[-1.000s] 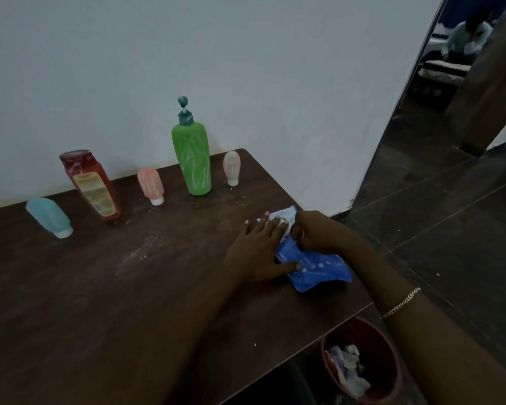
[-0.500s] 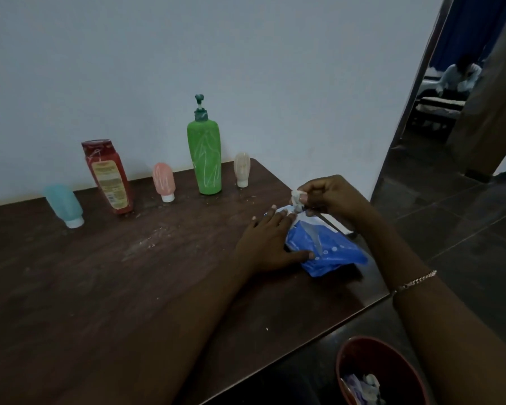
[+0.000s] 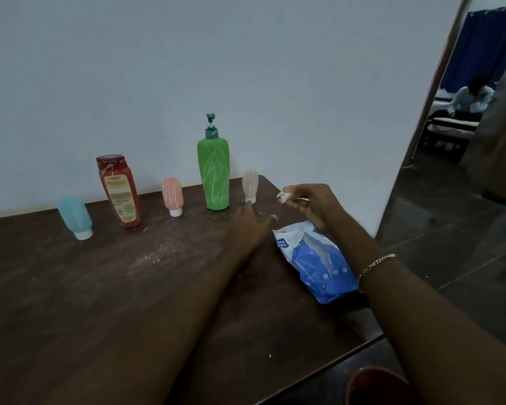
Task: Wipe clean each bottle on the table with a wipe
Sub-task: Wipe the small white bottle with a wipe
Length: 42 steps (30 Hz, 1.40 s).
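Several bottles stand along the wall on the dark wooden table: a small teal one, a red one, a small pink one, a tall green pump bottle and a small beige one. A blue and white wipe pack lies near the table's right edge. My right hand pinches a small crumpled white wipe above the pack. My left hand reaches out with fingers extended, just in front of the beige bottle and off the pack.
White smears and crumbs mark the tabletop. A red bin stands on the floor below the table's right corner. A doorway at the right leads to another room where a person sits.
My right hand has pulled a wipe free of the pack and lifted it. My left hand has left the pack and moved toward the beige bottle.
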Available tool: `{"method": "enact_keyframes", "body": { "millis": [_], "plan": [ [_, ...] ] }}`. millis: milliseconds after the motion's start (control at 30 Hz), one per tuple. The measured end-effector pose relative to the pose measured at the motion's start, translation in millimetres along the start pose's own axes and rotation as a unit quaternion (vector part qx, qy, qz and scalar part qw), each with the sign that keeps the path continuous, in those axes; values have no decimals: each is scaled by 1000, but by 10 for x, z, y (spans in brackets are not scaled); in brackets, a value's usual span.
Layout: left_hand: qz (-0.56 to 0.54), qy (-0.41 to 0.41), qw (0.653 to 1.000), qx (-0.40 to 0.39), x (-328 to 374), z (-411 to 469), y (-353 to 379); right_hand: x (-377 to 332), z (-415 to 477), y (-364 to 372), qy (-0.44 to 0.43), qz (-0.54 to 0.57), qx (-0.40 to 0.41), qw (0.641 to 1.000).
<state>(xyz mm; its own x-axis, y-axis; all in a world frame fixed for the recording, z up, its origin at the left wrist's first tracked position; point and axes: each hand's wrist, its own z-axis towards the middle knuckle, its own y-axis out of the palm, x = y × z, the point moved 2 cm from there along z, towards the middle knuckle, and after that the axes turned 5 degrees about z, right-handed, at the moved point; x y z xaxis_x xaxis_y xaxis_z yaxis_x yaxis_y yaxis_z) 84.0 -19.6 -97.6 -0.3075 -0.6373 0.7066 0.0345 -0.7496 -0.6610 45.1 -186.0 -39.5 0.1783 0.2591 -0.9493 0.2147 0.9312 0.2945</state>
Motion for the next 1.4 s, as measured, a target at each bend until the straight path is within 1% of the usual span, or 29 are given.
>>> {"method": "enact_keyframes", "body": {
  "millis": [133, 267, 400, 500, 567, 733, 900, 1067, 1233, 1400],
  "plan": [
    [-10, -54, 997, 49, -10, 395, 114, 146, 260, 64, 5, 1, 21, 1000],
    [-30, -126, 987, 97, -33, 686, 245, 257, 468, 134, 32, 14, 73, 997],
    [-11, -160, 981, 110, -28, 918, 303, 415, 662, 166, 28, 32, 113, 993],
    [7, -177, 978, 113, -28, 1037, 336, 529, 750, 169, 10, 53, 135, 989],
    [24, -174, 978, 117, -33, 1092, 371, 596, 808, 141, 1, 59, 151, 987],
    [52, -163, 978, 118, -45, 1173, 401, 707, 890, 101, 13, 40, 156, 987],
    [61, -155, 978, 122, -25, 1156, 366, 689, 878, 112, -5, -59, 155, 986],
    [44, -142, 982, 112, -18, 1024, 287, 502, 807, 199, -20, -124, 143, 982],
    [43, -99, 989, 98, -51, 796, 168, 317, 632, 312, -40, -168, 122, 977],
    [41, -55, 992, 105, -140, 559, -52, 285, 474, 414, -35, -154, 118, 980]
  ]
}}
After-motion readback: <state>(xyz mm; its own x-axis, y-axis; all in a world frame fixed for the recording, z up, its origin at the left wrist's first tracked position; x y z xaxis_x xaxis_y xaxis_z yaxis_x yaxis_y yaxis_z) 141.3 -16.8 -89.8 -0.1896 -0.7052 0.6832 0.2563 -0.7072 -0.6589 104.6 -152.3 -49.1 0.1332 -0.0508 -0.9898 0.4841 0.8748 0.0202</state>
